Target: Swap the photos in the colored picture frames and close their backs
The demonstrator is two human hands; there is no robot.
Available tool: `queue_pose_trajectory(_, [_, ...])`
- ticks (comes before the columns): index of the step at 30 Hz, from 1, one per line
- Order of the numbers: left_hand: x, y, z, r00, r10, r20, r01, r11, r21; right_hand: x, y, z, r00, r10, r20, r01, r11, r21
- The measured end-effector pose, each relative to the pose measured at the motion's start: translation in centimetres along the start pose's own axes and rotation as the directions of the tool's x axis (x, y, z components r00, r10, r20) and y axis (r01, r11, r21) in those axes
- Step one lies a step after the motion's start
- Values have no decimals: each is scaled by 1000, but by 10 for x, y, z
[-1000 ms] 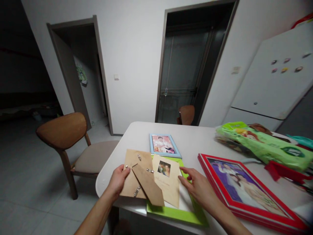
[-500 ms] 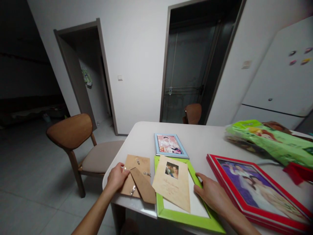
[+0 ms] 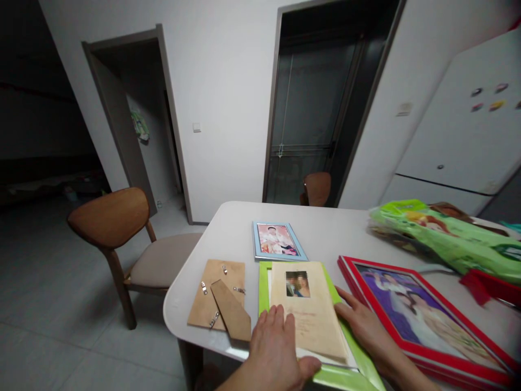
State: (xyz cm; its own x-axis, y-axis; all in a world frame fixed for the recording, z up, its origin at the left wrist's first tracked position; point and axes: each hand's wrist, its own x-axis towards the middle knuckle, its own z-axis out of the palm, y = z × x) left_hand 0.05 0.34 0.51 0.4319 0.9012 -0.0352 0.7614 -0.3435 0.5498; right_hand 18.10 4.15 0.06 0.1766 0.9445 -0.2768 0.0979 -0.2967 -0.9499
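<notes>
A green picture frame (image 3: 264,288) lies at the table's near edge. On it rests a cream printed sheet (image 3: 321,320) with a small photo near its top. My left hand (image 3: 273,342) lies flat, fingers stretched out, over the sheet's lower left part and the frame. My right hand (image 3: 362,326) is at the frame's right side, its fingertips touching the edge by the sheet; its lower fingers are partly hidden. Left of the frame lies a brown backing board (image 3: 195,309) with metal clips and a stand leg (image 3: 230,312).
A light blue picture frame (image 3: 299,247) with a photo lies behind. Red picture frames (image 3: 354,271) are stacked at right, near a green plastic bag (image 3: 448,233) and a red object (image 3: 480,288). A wooden chair (image 3: 114,217) stands left of the white table (image 3: 232,228).
My left hand has left the backing board and moved right onto the sheet and green frame. The sheet has shifted right and sits straighter in the frame. My right hand stays at the frame's side.
</notes>
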Motion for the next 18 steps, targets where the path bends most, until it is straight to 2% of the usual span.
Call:
queue_pose_trajectory(2, [0, 4, -5, 999, 7, -34, -8, 999, -34, -8, -4, 0, 998, 45, 52, -57, 969, 242])
queue_pose_trajectory(5, [3, 9, -12, 995, 41, -92, -49, 994, -97, -17, -12, 2, 998, 29, 64, -52, 913, 405])
queue_pose_trajectory(12, [11, 20, -17, 977, 67, -204, -121, 956, -267, -32, -37, 9, 997, -61, 48, 40, 937, 346])
queue_pose_trajectory(16, [6, 25, -20, 970, 108, -220, -161, 957, -242, -39, -45, 15, 994, -104, 37, 86, 941, 328])
queue_pose_trajectory(18, [3, 26, -23, 951, 168, -260, -221, 956, -192, -39, -45, 16, 992, -113, 51, 87, 928, 363])
